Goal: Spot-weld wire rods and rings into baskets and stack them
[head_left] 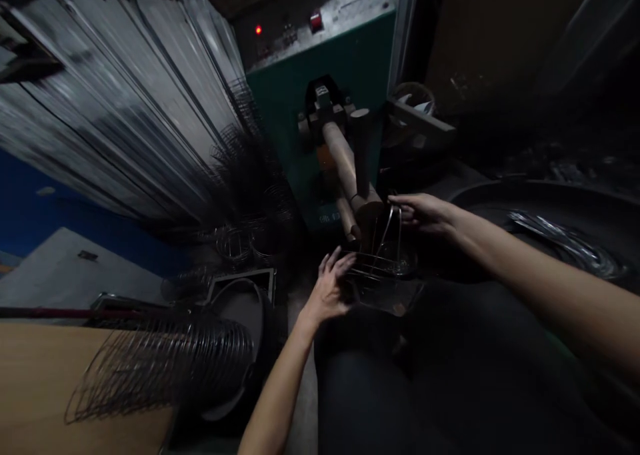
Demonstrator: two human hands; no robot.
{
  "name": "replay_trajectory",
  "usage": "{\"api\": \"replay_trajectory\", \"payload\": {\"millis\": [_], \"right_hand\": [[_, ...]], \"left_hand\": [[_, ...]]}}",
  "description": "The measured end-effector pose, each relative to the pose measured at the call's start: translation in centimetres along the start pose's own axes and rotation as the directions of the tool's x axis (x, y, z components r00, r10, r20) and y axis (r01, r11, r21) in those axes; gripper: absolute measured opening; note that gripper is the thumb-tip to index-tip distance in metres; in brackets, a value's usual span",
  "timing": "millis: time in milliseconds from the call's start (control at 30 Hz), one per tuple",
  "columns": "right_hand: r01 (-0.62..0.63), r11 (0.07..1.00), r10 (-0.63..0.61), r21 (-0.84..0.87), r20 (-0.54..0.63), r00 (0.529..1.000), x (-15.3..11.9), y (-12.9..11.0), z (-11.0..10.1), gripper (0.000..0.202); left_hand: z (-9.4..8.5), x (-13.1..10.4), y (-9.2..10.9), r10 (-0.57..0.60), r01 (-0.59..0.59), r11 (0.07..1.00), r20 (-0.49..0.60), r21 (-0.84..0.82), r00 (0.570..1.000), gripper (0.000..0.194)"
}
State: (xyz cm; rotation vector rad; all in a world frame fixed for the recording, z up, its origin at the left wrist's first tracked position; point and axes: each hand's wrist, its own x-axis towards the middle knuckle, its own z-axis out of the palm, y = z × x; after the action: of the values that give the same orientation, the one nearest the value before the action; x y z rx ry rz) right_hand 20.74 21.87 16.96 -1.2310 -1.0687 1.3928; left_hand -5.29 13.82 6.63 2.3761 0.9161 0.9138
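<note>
In front of me is a green machine (280, 115) with two thick cylindrical arms reaching toward me, an upper arm (340, 150) and a lower arm (345, 212). Just below their ends is a thin metal wire frame (385, 260). My left hand (333, 283) has its fingers closed at the frame's left end. Beside the upper arm's end, my right hand (423, 213) pinches a bent wire (399, 232) that runs down to the frame. Darkness hides whether the two wire parts are joined, and whether they touch the arms.
A row of wire frames (165, 362) hangs over a round black tub (255, 308) at left. On the right, a large dark basin (500, 188) holds shiny wire pieces (565, 238). More wire coils (240, 148) stand by the corrugated wall (125, 88). A red lamp (259, 30) glows on the machine.
</note>
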Motion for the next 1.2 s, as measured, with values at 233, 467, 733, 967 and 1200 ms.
{"api": "replay_trajectory", "payload": {"millis": [233,467,733,967,1200], "right_hand": [[0.254,0.842,-0.295,-0.476,-0.012,0.955,-12.5,8.0,2.8,0.023],[0.472,0.556,-0.411,-0.685,0.267,0.872,-18.2,6.9,-3.0,0.023],[0.439,0.603,-0.209,-0.666,0.399,0.893,-17.5,-0.3,-8.0,0.033],[-0.105,0.817,0.307,-0.568,0.273,0.912,-20.0,2.3,-7.5,0.016],[0.053,0.556,0.112,-0.830,0.138,0.984,-18.7,6.8,-7.4,0.023]], "left_hand": [[0.6,2.0,7.5,-0.402,0.377,0.796,0.051,-0.473,0.914,0.036],[1.2,2.3,12.3,-0.454,0.467,0.741,0.153,-0.482,0.878,0.038],[-2.8,-0.4,14.0,-0.405,0.392,0.818,0.063,-0.421,0.912,0.038],[-0.4,-2.1,12.8,-0.530,0.533,0.698,0.154,-0.479,0.834,0.033],[4.0,-1.2,10.4,-0.506,0.500,0.855,-0.005,-0.133,0.863,0.025]]}}
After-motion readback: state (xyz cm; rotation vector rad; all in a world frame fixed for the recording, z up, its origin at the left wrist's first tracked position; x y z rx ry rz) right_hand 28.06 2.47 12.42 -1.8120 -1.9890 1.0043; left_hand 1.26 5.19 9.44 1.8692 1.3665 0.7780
